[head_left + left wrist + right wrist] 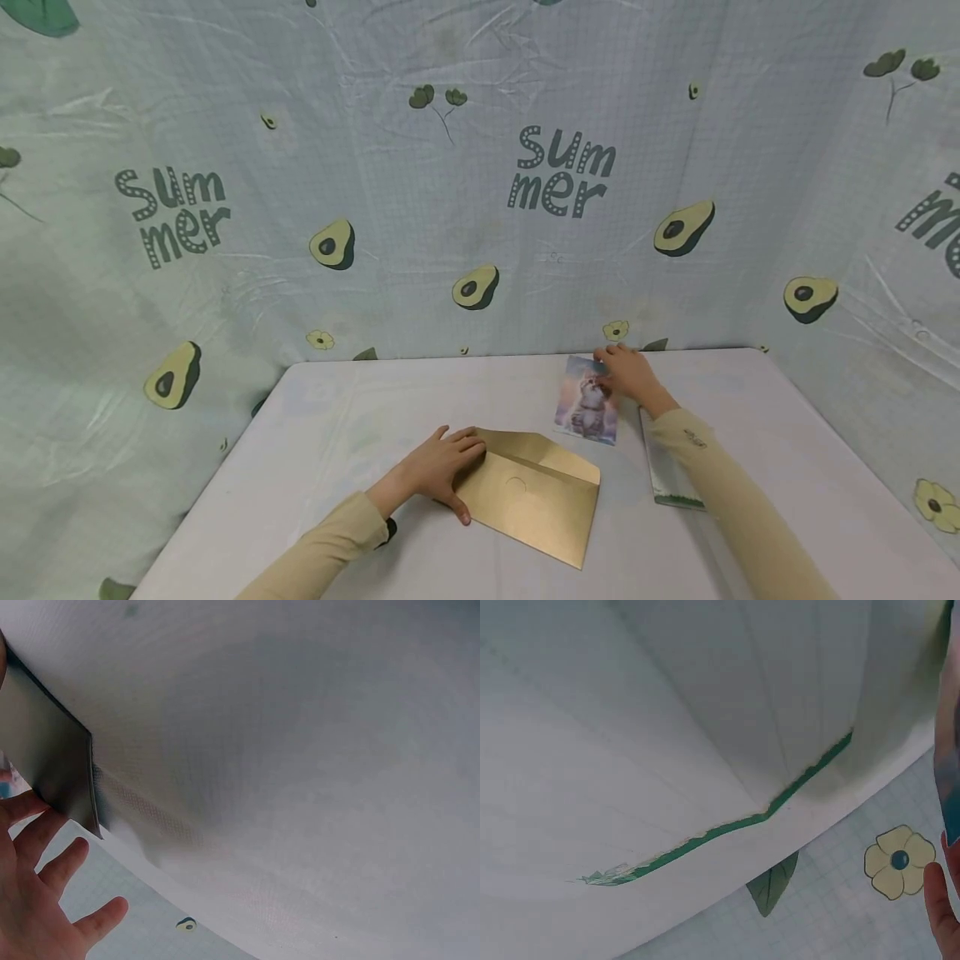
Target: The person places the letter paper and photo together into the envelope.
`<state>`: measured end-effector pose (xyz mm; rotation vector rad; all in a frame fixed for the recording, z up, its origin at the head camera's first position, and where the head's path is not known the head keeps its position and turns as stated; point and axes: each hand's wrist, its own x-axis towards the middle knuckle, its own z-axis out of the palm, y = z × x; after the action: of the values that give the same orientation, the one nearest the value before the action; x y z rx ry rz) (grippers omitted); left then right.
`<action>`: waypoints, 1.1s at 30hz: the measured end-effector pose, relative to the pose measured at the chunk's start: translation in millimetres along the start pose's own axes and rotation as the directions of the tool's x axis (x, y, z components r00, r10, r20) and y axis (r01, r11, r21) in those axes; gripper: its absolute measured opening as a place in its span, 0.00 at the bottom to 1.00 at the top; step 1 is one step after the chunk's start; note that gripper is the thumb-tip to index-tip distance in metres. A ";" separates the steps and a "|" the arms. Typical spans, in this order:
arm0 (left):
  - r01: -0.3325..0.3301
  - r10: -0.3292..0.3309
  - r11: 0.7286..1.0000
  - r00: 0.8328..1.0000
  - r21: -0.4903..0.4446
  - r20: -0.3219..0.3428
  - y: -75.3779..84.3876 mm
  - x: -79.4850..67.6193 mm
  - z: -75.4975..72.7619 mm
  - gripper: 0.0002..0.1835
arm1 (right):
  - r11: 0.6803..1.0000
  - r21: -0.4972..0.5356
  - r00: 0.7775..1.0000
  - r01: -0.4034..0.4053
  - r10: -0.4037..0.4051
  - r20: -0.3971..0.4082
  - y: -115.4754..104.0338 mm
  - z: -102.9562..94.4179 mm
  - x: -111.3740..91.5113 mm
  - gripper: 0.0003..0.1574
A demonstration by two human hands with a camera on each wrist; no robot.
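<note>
Presumably for steadiness, left hand (442,467), fingers splayed wide, gripped gold envelope (542,507); right hand (632,375) pinched picture card (583,417) at one o'clock

The envelope (540,512) is gold paper with a smooth metallic sheen, catching light in soft patches. Farther back, the cat card (588,412) looks like smooth printed paper. To the right, the green-edged sheet (667,467) looks like paper too, pale and mostly smooth. The bench (420,392) carries a whitish, matt cover, its fine weave plain close up. The far wall covering (405,183) looks like thin plastic sheeting, finely gridded, wrinkled, glossy along its creases. Both beige sleeves (318,546) are matt cloth.
</note>
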<state>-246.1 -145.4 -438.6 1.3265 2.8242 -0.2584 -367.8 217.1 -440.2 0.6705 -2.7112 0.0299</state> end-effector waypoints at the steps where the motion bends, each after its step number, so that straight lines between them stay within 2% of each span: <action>1: 0.000 0.000 1.000 1.000 0.000 0.000 -0.3 0.2 0.2 0.58 | 1.000 0.027 1.000 -0.008 0.008 -0.002 0.9 -2.9 -0.2 0.17; 4: 0.000 0.000 1.000 1.000 -0.003 0.002 -0.9 0.6 0.7 0.58 | 0.984 0.169 0.999 -0.052 0.051 0.013 5.0 -13.9 -0.6 0.11; 6: 0.001 -0.001 1.000 1.000 -0.003 0.002 -1.5 1.3 0.9 0.58 | 0.956 0.277 0.995 -0.096 0.089 0.040 9.5 -21.7 -1.0 0.09; 9: -0.001 0.002 1.000 1.000 -0.015 0.002 -1.8 1.8 0.9 0.58 | 0.892 0.421 0.987 -0.163 0.150 0.066 18.6 -33.1 -4.5 0.07; 12: -0.007 0.007 1.000 1.000 -0.019 -0.001 -1.7 2.0 1.2 0.58 | 0.813 0.542 0.976 -0.212 0.203 0.077 27.9 -43.7 -11.9 0.10; 13: -0.007 0.007 1.000 1.000 -0.019 -0.001 -1.7 1.9 1.4 0.58 | 0.779 0.582 0.971 -0.234 0.221 0.095 30.6 -47.2 -14.9 0.11; 15: -0.003 0.003 1.000 1.000 -0.017 0.005 -1.7 1.7 1.6 0.58 | 0.686 0.675 0.961 -0.270 0.238 0.143 34.2 -53.7 -21.9 0.15; 20: 0.011 -0.010 1.000 1.000 -0.015 0.016 -1.4 0.3 0.6 0.58 | 0.419 0.826 0.926 -0.376 0.212 0.313 33.4 -62.4 -38.5 0.25; 22: 0.011 -0.010 1.000 1.000 -0.015 0.013 -1.1 0.0 0.6 0.58 | 0.339 0.847 0.911 -0.410 0.191 0.365 30.0 -62.9 -44.3 0.28; 24: 0.009 -0.009 1.000 1.000 -0.015 0.012 -0.7 -0.1 1.0 0.57 | 0.280 0.857 0.901 -0.433 0.165 0.401 25.9 -62.2 -50.2 0.32; 26: 0.006 -0.006 1.000 1.000 -0.018 0.012 -0.4 -0.2 1.1 0.57 | 0.238 0.865 0.897 -0.442 0.138 0.420 20.6 -60.9 -55.9 0.37; 28: 0.006 -0.005 1.000 1.000 -0.021 0.012 -0.1 -0.3 0.9 0.57 | 0.220 0.871 0.898 -0.439 0.111 0.425 15.1 -59.2 -61.0 0.43; 30: 0.008 -0.007 1.000 1.000 -0.017 0.010 -0.1 0.1 0.7 0.57 | 0.227 0.873 0.902 -0.432 0.089 0.423 9.4 -57.2 -65.4 0.49; 33: 0.012 -0.012 1.000 1.000 -0.008 0.007 -0.3 1.0 0.5 0.58 | 0.268 0.877 0.914 -0.398 0.032 0.404 1.1 -54.3 -71.4 0.52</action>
<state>-247.0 -144.9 -439.1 1.3047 2.8251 -0.2510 -291.5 255.7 -413.1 0.5482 -2.7930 1.9499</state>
